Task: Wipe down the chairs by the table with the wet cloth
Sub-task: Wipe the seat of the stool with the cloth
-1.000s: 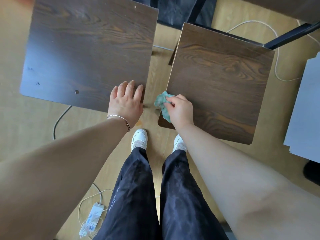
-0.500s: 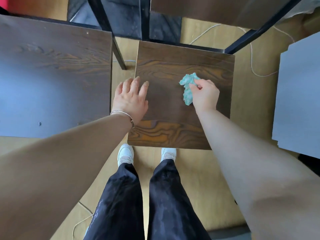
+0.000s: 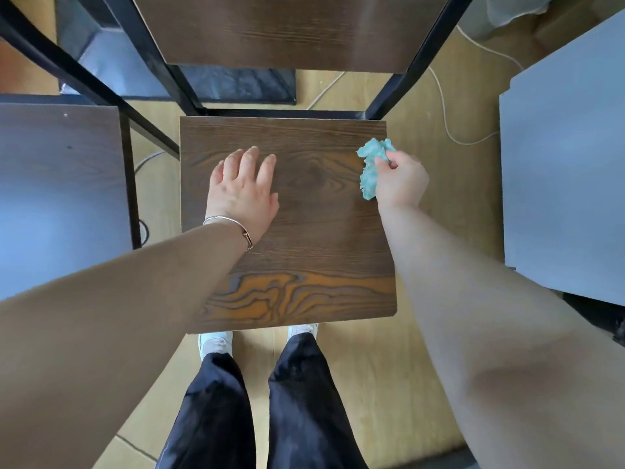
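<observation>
While the neighbouring chair seat [image 3: 61,198] at the left edge of the frame lies out of reach of both hands, it is easy to skip, as is the backrest [image 3: 287,28] at the top centre.

The left hand [image 3: 241,191] rests flat on the left half of the middle chair seat [image 3: 304,258]. Its grip is slack, with the fingers straight and spread, and it holds nothing. Weight leaned through that palm could shove the light chair backward. The patch under it would likely go unwiped, or be smeared once damp.

Toward the upper right of the seat, the wet cloth [image 3: 370,170] is bunched into a wad and touches the wood just inside the right edge. The right hand [image 3: 400,182] has its grip closed round the cloth, fingers curled over it. Crumpled like this, it probably meets only a narrow strip of the wood, so passes may leave gaps. A stroke carried further right would run off the edge and could drip on the floor.

A cord [image 3: 449,123] loops on the floor in the upper right, near the chair's rear leg. If the chair slides, that leg might catch it.
</observation>
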The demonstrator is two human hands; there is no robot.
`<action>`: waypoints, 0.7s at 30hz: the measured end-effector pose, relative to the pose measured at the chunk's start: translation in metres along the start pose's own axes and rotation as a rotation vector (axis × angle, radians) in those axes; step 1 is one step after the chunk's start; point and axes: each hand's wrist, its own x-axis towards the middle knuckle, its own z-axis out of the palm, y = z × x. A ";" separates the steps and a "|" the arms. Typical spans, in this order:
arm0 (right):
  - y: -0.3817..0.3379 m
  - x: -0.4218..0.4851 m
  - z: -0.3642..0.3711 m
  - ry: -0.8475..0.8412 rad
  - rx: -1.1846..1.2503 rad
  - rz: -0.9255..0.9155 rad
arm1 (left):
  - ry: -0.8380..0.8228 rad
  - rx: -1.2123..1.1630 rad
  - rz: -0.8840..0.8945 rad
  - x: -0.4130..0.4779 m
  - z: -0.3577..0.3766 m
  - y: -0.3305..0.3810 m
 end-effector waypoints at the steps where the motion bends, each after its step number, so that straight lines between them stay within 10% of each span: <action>1: 0.001 0.001 0.003 0.002 -0.006 -0.001 | -0.003 0.001 -0.011 0.001 0.001 0.000; 21: -0.084 -0.012 0.072 -0.043 -0.214 -0.235 | 0.018 -0.058 -0.166 -0.003 0.002 -0.066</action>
